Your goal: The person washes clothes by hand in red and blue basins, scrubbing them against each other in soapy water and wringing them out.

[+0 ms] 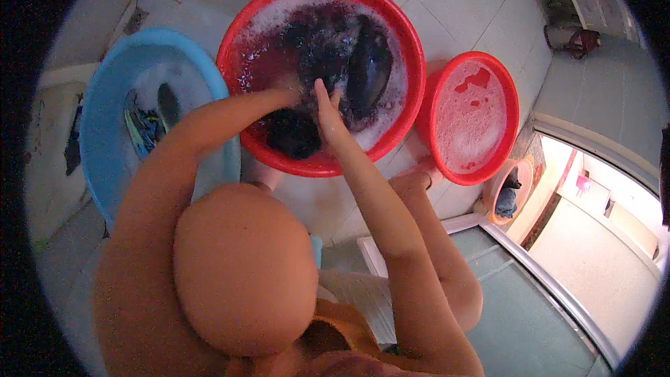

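A large red plastic basin (416,63) holds foamy water and dark wet cloth (324,47). My left hand (293,97) reaches in from the left; its fingers are blurred or under the water, beside the dark cloth. My right hand (327,107) is over the middle of the same basin, fingers pointing up the picture, at the edge of the cloth; whether it grips any of it cannot be told. Another bulge of dark cloth (293,133) lies near the basin's lower rim. A rounded dark fold (369,70) rises from the water at the right.
A blue tub (94,131) with sudsy water and patterned cloth (141,123) stands at the left. A smaller red basin (510,115) of foamy water is at the right, near my foot. Beyond it stands an orange-rimmed basket (528,173) with clothes, by a glass door (523,283).
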Action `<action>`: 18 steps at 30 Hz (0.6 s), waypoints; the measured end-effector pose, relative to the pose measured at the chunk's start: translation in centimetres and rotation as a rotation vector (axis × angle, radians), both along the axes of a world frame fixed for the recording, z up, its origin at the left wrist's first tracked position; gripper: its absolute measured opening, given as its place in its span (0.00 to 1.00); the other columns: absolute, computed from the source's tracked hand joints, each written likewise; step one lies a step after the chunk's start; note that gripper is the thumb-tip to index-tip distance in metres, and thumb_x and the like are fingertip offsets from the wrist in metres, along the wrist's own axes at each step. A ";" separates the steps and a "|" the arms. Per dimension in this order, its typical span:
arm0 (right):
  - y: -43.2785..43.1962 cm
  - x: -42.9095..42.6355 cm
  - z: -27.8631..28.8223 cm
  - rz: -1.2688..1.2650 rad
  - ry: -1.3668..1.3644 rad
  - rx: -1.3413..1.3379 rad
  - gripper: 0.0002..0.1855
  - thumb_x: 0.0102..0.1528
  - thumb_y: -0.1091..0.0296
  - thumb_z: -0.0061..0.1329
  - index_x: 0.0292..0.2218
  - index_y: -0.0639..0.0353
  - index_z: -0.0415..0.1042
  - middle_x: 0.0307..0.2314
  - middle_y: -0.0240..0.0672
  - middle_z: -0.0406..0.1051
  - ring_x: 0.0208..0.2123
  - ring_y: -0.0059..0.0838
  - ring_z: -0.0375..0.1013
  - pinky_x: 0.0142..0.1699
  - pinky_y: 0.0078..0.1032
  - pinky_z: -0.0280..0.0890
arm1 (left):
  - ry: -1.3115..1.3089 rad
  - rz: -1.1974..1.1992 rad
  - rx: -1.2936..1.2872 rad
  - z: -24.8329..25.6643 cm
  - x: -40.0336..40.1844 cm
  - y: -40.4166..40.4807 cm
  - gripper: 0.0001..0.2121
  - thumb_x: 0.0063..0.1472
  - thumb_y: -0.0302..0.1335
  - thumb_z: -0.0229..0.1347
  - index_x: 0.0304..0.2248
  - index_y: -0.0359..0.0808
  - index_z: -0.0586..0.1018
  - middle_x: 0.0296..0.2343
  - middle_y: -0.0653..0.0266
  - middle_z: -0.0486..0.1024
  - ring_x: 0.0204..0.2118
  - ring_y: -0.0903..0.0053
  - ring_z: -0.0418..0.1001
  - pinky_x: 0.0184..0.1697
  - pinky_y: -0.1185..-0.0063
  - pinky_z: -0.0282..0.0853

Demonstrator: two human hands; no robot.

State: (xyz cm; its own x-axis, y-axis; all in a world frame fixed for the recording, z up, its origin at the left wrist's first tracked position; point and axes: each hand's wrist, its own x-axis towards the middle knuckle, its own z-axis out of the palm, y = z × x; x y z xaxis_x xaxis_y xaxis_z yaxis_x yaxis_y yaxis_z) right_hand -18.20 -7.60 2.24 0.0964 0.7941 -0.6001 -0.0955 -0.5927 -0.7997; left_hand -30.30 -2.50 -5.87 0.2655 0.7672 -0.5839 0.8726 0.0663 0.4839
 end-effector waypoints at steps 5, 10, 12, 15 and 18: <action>4.8 7.5 -1.4 -0.218 0.717 -0.351 0.38 0.46 0.32 0.39 0.46 0.57 0.62 0.42 0.42 0.64 0.43 0.40 0.63 0.49 0.38 0.58 | -0.461 0.167 0.237 16.0 8.0 -2.1 0.20 0.49 0.29 0.52 0.42 0.30 0.65 0.36 0.43 0.69 0.37 0.53 0.69 0.41 0.67 0.64; 5.0 4.6 2.5 -0.127 0.963 -0.139 0.24 0.51 0.49 0.39 0.41 0.59 0.65 0.36 0.40 0.68 0.37 0.38 0.68 0.44 0.36 0.63 | -0.472 -0.324 0.463 19.5 7.3 -4.3 0.12 0.52 0.34 0.49 0.29 0.32 0.72 0.28 0.46 0.72 0.26 0.53 0.72 0.30 0.62 0.66; 4.1 5.2 0.5 -0.287 1.068 -0.166 0.21 0.52 0.52 0.38 0.40 0.59 0.66 0.36 0.38 0.69 0.36 0.36 0.68 0.43 0.35 0.64 | -0.448 -0.158 0.706 15.5 7.1 -1.2 0.15 0.56 0.39 0.43 0.24 0.36 0.71 0.19 0.50 0.72 0.21 0.56 0.71 0.24 0.63 0.66; 3.3 3.2 5.8 -0.247 0.840 -0.177 0.19 0.52 0.56 0.38 0.40 0.59 0.67 0.35 0.36 0.70 0.34 0.33 0.69 0.41 0.35 0.65 | -0.125 0.148 0.309 11.5 0.6 2.4 0.11 0.58 0.34 0.42 0.34 0.35 0.67 0.27 0.44 0.71 0.30 0.54 0.71 0.32 0.64 0.66; 4.0 4.5 8.0 -0.152 0.499 -0.012 0.19 0.51 0.62 0.40 0.42 0.63 0.64 0.35 0.38 0.69 0.36 0.33 0.69 0.44 0.32 0.64 | -0.557 0.091 -0.014 9.9 -2.1 2.1 0.24 0.54 0.22 0.45 0.51 0.38 0.53 0.36 0.46 0.69 0.41 0.59 0.69 0.41 0.69 0.65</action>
